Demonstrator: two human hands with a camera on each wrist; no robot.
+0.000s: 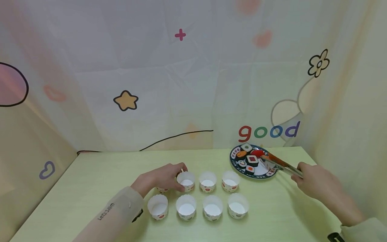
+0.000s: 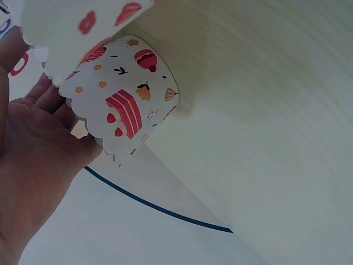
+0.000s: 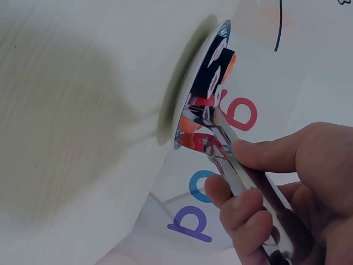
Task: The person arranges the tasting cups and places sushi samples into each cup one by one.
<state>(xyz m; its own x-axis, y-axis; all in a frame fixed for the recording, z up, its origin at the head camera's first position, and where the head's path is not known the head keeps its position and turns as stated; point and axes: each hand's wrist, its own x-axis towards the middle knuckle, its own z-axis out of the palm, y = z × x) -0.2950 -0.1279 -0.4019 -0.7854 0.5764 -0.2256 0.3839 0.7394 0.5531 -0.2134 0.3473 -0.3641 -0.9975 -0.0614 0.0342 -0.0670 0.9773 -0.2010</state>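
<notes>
The right hand (image 1: 317,181) grips metal tongs (image 1: 285,165), thumb on one side and fingers on the other in the right wrist view. The tongs' tips are at red and orange sushi pieces (image 1: 257,153) on a dark-rimmed plate (image 1: 235,164); whether they pinch one, I cannot tell. Several other sushi pieces (image 1: 252,160) lie on its left part. At the second cup from the left in the back row, a white paper cup (image 1: 186,181), the left hand (image 1: 164,176) has thumb and fingers on opposite sides. Its palm partly hides the leftmost back cup (image 1: 162,190).
Nearer the person, a front row of several white paper cups (image 1: 186,207) stands on the pale table (image 1: 99,174). Two more back-row cups (image 1: 207,182) are between the left hand and the plate. A printed cloth (image 1: 181,84) hangs behind and at both sides.
</notes>
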